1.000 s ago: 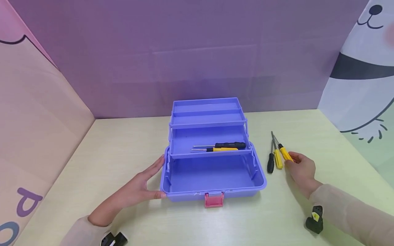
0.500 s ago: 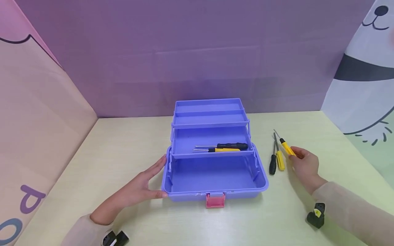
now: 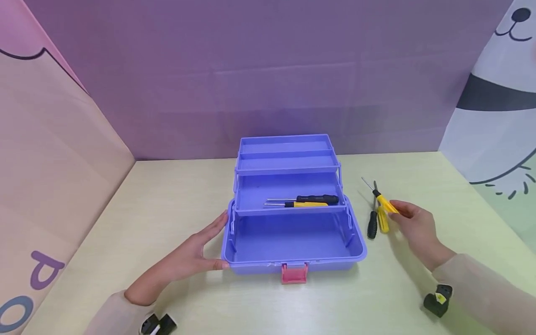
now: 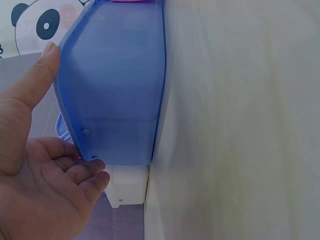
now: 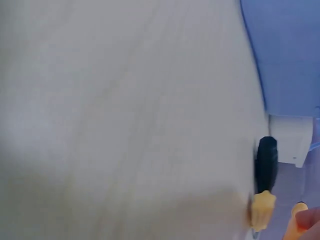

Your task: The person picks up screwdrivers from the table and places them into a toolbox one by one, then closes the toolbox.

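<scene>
My right hand pinches the handle end of a yellow-handled screwdriver, lifted a little off the table, its shaft pointing back and left. Below it lie a black-handled screwdriver and a second yellow-handled screwdriver, partly covered by the held one. In the head view my left hand, thumb and fingers spread, rests against the left side of an unfolded purple-blue toolbox. The left wrist view has the thumb at the box's rim and loosely bent fingers at its other corner.
On the toolbox's middle tray lie a black screwdriver and a yellow-and-black screwdriver. A pink latch hangs at the front. Purple cloth stands behind the table.
My right hand has raised the yellow screwdriver from beside the other two, and its tip has swung left over them. My left hand stays against the toolbox.
</scene>
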Demonstrator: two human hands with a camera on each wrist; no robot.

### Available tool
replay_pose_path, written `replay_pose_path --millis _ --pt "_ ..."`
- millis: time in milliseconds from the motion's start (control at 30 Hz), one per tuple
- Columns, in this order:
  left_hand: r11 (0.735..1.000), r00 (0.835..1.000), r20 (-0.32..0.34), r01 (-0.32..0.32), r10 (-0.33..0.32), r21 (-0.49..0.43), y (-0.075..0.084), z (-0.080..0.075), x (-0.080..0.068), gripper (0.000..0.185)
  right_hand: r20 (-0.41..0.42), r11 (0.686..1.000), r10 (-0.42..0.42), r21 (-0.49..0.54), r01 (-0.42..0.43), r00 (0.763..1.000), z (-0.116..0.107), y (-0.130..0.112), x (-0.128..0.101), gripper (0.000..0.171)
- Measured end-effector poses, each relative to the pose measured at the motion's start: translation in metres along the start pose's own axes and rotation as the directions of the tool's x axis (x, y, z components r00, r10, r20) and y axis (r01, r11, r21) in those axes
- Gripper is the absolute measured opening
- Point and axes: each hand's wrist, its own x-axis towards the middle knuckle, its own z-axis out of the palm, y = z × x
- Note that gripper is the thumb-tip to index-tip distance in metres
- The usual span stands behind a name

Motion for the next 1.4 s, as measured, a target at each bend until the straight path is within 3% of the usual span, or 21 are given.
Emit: replay_pose_path --millis 200,467,833,1100,1400 --pt "1.0 1.0 -0.007 -0.005 0.005 0.006 0.0 -0.001 0.0 0.098 0.034 0.996 -0.001 0.084 -0.002 0.999 -0.003 -0.008 -0.003 0.044" --pt "1.0 1.0 0.005 -0.005 0.005 -0.011 0.0 0.0 0.0 0.099 0.081 0.998 -0.001 0.068 -0.004 0.997 -0.007 -0.015 -0.009 0.047" --pt "1.0 1.0 0.01 -0.008 0.008 -0.013 0.001 -0.001 0.001 0.098 0.114 0.989 -0.148 -0.002 0.149 0.982 -0.016 -0.033 -0.018 0.045" --pt "1.0 1.0 0.006 0.003 -0.003 -0.012 0.003 0.0 0.0 0.1 0.132 0.945 -0.326 0.02 0.326 0.936 -0.015 -0.041 -0.022 0.041" --pt "1.0 1.0 0.009 0.004 -0.004 -0.019 0.001 -0.001 -0.001 0.099 0.196 0.935 -0.347 -0.004 0.355 0.917 -0.009 -0.052 -0.023 0.035"
